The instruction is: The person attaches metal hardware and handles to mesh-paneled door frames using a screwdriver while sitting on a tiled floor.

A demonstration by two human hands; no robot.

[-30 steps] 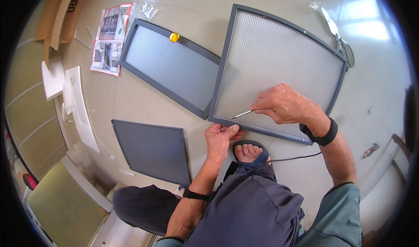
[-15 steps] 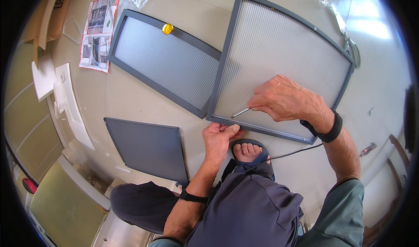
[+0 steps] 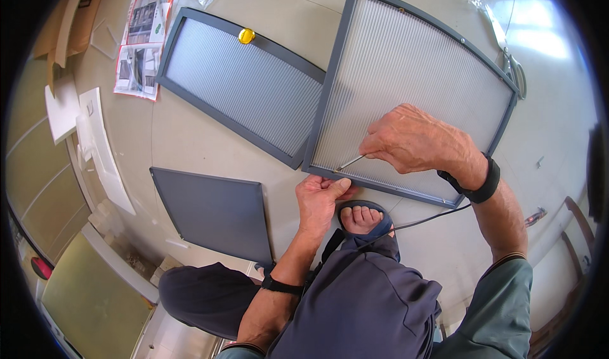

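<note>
A large panel [image 3: 406, 61] of ribbed translucent sheet in a dark grey frame lies on the floor before me. At its near left corner, my left hand [image 3: 320, 200] pinches the frame's lower edge between thumb and fingers. My right hand [image 3: 415, 140] is closed round a screwdriver [image 3: 351, 163]; its handle is hidden in the fist and only the thin metal shaft shows. The shaft slants down to the left, its tip at the inner side of the frame near my left thumb. Whether a screw sits under the tip is too small to tell.
A narrower framed ribbed panel [image 3: 235, 86] with a round yellow object [image 3: 246, 36] on its frame adjoins at left. A plain grey panel [image 3: 212, 213] lies nearer. Scissors [image 3: 515, 73], a printed sheet [image 3: 138, 67] and a cardboard box [image 3: 70, 23] lie around. My sandalled foot [image 3: 363, 219] is close by.
The whole view has shifted slightly. My right hand has turned a little around the screwdriver, whose tip stays at the same spot; my left hand keeps its pinch on the frame.
</note>
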